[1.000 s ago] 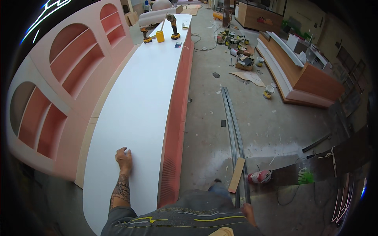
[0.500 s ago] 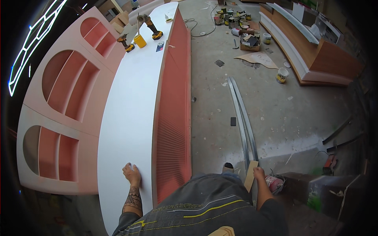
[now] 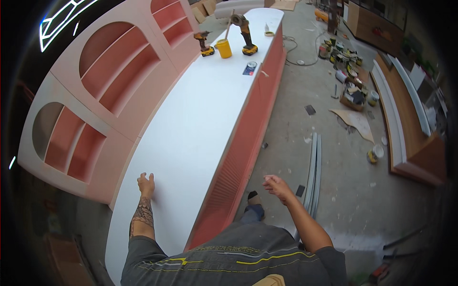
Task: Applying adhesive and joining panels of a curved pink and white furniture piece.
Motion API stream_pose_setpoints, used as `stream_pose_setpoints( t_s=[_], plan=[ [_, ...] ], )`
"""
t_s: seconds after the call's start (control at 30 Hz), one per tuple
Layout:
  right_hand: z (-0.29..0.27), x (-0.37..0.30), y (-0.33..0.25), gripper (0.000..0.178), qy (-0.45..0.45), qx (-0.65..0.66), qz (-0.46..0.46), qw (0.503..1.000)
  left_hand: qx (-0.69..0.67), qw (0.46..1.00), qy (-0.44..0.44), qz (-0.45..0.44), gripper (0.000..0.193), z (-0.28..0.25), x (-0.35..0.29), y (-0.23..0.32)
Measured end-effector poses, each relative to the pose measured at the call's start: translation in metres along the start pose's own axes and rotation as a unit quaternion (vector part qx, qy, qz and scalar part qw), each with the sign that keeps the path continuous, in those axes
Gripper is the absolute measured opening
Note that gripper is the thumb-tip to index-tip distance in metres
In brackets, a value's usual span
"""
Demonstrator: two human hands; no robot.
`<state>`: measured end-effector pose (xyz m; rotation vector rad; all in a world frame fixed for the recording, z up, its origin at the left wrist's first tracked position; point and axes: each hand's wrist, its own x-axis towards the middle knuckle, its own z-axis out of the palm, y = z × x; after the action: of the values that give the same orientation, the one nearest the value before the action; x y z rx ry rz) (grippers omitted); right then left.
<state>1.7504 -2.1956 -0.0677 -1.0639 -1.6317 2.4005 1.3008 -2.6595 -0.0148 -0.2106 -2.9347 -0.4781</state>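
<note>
My left hand (image 3: 146, 185) is over the near part of a long white countertop (image 3: 176, 143), thumb and forefinger apart with a gap between them. I see nothing held in it; whether its fingertips touch the surface I cannot tell. My right hand (image 3: 276, 187) is in the air beyond the counter's right side, fingers loosely curled in, with nothing showing in them. Below the white top runs the counter's pink front (image 3: 248, 138), ribbed at its near end. Farther along the top stand a drill (image 3: 204, 45), a yellow cup (image 3: 223, 48) and a cordless power tool (image 3: 245, 35).
A pink shelf wall (image 3: 119, 66) with arched niches runs along the left. Metal channels (image 3: 314, 174) lie on the floor to the right, beside a dark flat piece (image 3: 300, 190). Paint cans (image 3: 341, 57), an open box (image 3: 352, 99) and a wooden counter (image 3: 405, 119) are farther right.
My view has swung left. My right hand has risen from beside a wooden strip, now out of sight, and come nearer the counter. My left hand's thumb and forefinger are apart over the countertop.
</note>
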Motion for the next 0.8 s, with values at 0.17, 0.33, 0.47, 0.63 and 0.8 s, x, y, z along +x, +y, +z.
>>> stream_pose_setpoints(
  t_s=[0.17,0.33,0.47,0.63,0.8],
  plan=[
    [0.079,0.06,-0.072,0.059,-0.126,-0.062,0.049,0.989,0.022,0.999,0.009,-0.042,0.064,0.018,0.108,-0.001],
    [0.12,0.108,-0.101,0.076,-0.156,-0.104,0.133,0.973,0.051,0.994,-0.018,-0.097,0.068,0.042,0.189,0.004],
    [0.146,0.137,-0.11,0.087,-0.156,-0.062,0.213,0.963,0.097,0.986,-0.046,-0.127,0.07,0.039,0.219,-0.035],
    [0.142,0.149,-0.131,0.083,-0.162,-0.007,0.251,0.954,0.087,0.973,-0.133,-0.168,0.073,0.038,0.24,0.019],
    [0.153,0.158,-0.137,0.086,-0.182,-0.025,0.269,0.945,0.073,0.98,-0.126,-0.133,0.072,0.027,0.249,-0.013]
  ],
)
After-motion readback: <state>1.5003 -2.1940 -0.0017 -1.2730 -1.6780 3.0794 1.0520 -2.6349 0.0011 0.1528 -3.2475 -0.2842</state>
